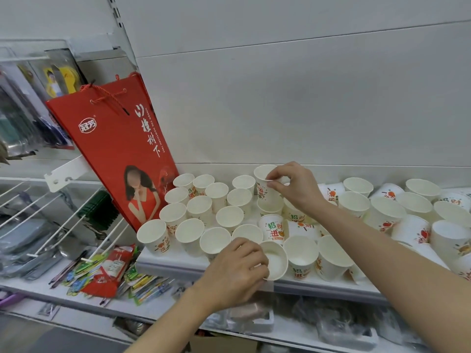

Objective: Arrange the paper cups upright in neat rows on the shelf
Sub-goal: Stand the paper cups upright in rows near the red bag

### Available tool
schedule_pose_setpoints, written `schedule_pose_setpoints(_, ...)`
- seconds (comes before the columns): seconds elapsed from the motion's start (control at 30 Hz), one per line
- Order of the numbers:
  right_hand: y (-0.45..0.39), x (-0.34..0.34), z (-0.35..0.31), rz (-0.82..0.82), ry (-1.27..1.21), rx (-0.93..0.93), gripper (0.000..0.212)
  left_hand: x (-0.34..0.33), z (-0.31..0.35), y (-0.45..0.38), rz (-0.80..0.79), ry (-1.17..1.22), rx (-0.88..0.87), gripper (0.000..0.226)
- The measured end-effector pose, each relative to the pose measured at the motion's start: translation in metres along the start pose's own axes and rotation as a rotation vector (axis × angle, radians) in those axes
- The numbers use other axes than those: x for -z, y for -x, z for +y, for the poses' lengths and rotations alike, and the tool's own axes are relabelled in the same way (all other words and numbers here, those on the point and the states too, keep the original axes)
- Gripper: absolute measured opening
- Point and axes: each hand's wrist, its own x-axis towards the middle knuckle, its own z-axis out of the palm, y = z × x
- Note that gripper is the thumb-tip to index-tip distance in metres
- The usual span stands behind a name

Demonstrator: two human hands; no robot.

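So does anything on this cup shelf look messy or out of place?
Yes. Left of the right hand the cups stand upright in rows, but the right-side cups are jumbled, several tipped or lying over. The left hand holds a tilted cup at the shelf edge.

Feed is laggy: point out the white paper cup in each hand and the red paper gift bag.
Raised white paper cup (265,186), head view, printed side wall.
Tilted white paper cup (276,261), head view, inside wall.
Red paper gift bag (114,149), head view, front panel.
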Motion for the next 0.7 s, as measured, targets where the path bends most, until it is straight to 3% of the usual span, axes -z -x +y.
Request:
schedule_pose_setpoints(0.3, -0.066, -0.049, -0.020, -0.051, -0.029, 0.090, 0.010, 0.030, -0.006, 0.014, 0.217, -0.009, 0.088, 0.007)
schedule_pose_setpoints(0.7, -0.115, -0.121, -0.010, -0.125, 0.041, 0.010, 0.011, 0.036, -0.039, 0.017, 0.277, 0.063, 0.122, 0.007)
